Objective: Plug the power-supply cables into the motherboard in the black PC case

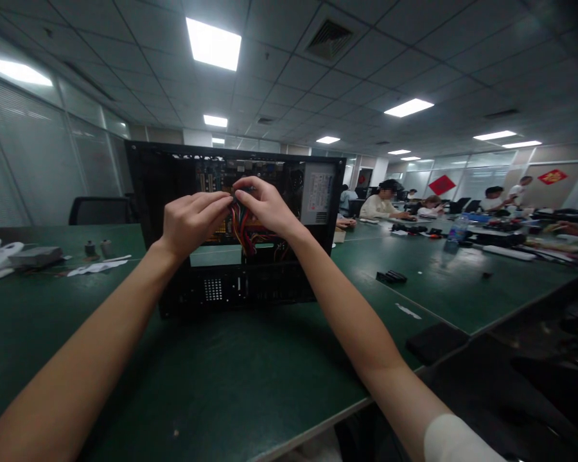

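A black computer case (173, 151) stands upright on the green table, its open side facing me. Inside it are a circuit board (210, 179) and a power supply (316, 192) with a pale label. A bundle of coloured power cables (243, 231) hangs down in the middle. My right hand (264, 204) is closed around the top end of this bundle. At the bundle's left side, my left hand (192, 218) has its fingers pressed together, tips touching the top end. Both hands hide the connector, and what the left fingertips pinch is not visible.
On the green table (231, 372), a grey box (36, 256) and paper strips (99, 266) lie left. To the right are a black cable bundle (391, 277), a dark flat pad (437, 343) and a plastic bottle (455, 234). Several people sit farther back.
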{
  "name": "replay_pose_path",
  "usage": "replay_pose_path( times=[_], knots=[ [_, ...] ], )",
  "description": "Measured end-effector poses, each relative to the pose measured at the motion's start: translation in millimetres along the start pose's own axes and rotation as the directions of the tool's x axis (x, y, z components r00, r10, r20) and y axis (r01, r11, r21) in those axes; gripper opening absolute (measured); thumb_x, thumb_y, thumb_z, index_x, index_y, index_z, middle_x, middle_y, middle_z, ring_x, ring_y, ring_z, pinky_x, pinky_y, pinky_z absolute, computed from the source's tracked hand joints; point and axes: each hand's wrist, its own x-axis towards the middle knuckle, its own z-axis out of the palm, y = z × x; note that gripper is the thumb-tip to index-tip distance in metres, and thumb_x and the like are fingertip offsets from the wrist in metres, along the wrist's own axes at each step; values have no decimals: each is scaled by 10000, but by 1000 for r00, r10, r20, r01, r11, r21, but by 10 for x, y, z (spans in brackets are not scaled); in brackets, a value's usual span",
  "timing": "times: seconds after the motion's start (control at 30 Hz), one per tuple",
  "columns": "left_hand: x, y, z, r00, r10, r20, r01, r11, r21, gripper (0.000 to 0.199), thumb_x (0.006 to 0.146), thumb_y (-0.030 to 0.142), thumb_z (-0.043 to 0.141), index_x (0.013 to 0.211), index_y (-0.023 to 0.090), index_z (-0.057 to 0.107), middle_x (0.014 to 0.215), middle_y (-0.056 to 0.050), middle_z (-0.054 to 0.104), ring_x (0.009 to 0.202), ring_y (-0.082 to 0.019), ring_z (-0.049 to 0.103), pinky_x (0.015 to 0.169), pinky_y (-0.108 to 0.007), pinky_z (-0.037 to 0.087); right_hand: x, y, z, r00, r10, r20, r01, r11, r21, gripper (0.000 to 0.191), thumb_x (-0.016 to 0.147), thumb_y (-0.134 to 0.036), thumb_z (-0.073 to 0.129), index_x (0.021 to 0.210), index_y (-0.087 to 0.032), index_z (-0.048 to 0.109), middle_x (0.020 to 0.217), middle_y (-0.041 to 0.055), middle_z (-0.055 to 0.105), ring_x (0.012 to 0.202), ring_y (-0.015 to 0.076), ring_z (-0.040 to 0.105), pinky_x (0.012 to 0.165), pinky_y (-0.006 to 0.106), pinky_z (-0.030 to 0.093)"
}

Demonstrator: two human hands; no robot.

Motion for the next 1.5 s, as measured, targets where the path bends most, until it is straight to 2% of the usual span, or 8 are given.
replay_pose_path(
  times=[0.17, 0.3, 0.53, 0.87, 1.03, 1.2, 1.37, 1.5],
  knots=[
    [5, 58, -25, 998, -10, 66, 9, 1000, 11, 304, 1053, 371, 561, 1172, 219, 797, 1119, -99, 821, 955, -250, 788, 729, -351, 553, 9, 69, -2, 1000, -7, 4, 7, 1000, 15, 298, 1038, -412, 578, 1194, -177, 670, 1050, 40, 707, 894, 154, 651, 794, 269, 591],
    [38, 66, -45, 996, -42, 77, 41, 999, 12, 308, 1046, 372, 560, 1181, 225, 795, 1132, -99, 820, 958, -261, 784, 740, -372, 538, -3, 60, -33, 991, -127, -40, 120, 982, -145, 306, 1084, -361, 469, 1185, -177, 693, 1116, 65, 725, 1067, 194, 655, 984, 342, 557],
    [22, 77, 22, 985, -118, 126, 115, 993, 36, 318, 1049, 374, 543, 1146, 222, 805, 1098, -100, 825, 931, -276, 778, 731, -392, 534, -129, -43, -60, 943, -325, 79, 302, 727, -616, 370, 1041, -107, 397, 1227, -206, 701, 1364, 109, 619, 1257, 244, 553, 1067, 422, 511],
    [-16, 67, 92, 960, -193, 203, 193, 981, 17, 316, 1035, 397, 547, 1057, 227, 813, 1056, -102, 827, 904, -267, 776, 758, -383, 570, -146, -14, -8, 959, -202, 200, 282, 579, -765, 323, 1046, -99, 447, 1256, -174, 680, 1303, 134, 636, 1190, 260, 560, 1005, 406, 531],
    [-16, 135, 171, 922, -215, 323, 245, 968, -54, 226, 984, 300, 615, 1070, 242, 816, 1085, -85, 823, 961, -269, 775, 779, -377, 602, -284, 109, -15, 972, 69, 224, 156, 525, -837, 336, 1049, -93, 412, 1221, -110, 700, 1271, 187, 651, 1134, 283, 657, 923, 374, 541],
    [-100, 264, 321, 822, -230, 521, 331, 937, -109, 245, 969, 252, 635, 1126, 233, 821, 1206, -87, 800, 1099, -286, 753, 862, -384, 609, -496, 475, -93, 913, 313, 260, 62, 525, -849, 296, 1044, -166, 494, 1229, -88, 712, 1275, 209, 679, 1085, 287, 711, 873, 347, 536],
    [-166, 346, 454, 635, -208, 744, 361, 931, -48, 285, 986, 295, 619, 1191, 274, 815, 1262, -52, 789, 1188, -298, 717, 905, -367, 575, -546, 712, -101, 880, 344, 328, 75, 580, -811, 235, 965, -164, 640, 1141, -84, 773, 1213, 185, 740, 1174, 275, 688, 930, 293, 493],
    [-86, 304, 594, 534, -156, 831, 285, 959, -3, 333, 989, 296, 567, 1215, 288, 811, 1252, -60, 792, 1167, -299, 723, 909, -364, 550, -530, 739, -77, 878, 333, 345, 84, 601, -795, 237, 946, -172, 652, 1117, -80, 789, 1162, 177, 765, 1089, 256, 713, 873, 283, 483]
  ],
)
